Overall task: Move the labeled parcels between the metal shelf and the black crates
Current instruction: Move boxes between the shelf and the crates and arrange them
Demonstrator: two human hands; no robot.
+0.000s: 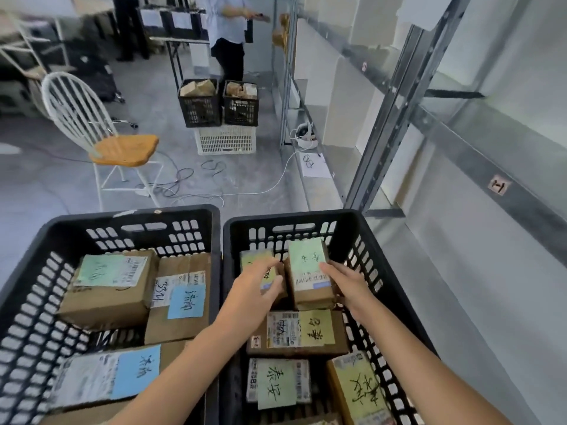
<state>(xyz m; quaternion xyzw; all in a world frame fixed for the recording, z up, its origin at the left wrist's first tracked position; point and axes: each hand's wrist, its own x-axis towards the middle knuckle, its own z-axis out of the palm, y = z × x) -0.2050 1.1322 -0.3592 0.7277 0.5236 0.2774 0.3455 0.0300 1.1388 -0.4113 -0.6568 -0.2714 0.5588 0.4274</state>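
Note:
Two black crates stand side by side in front of me, the left crate [43, 259] and the right crate [362, 237], both holding several brown parcels with coloured labels. In the right crate, my right hand [346, 286] grips the right side of an upright parcel with a green label [308, 271]. My left hand [254, 289] rests on a smaller parcel with a yellow label [256, 260] just left of it, fingers curled over its top. The metal shelf [395, 96] rises to my right, its near bays bare.
A white chair with a wooden seat [122, 153] stands on the floor ahead left, with cables [184, 179] beside it. Farther off, two more black crates [219, 102] sit on a white crate, and a person [228, 35] stands behind them.

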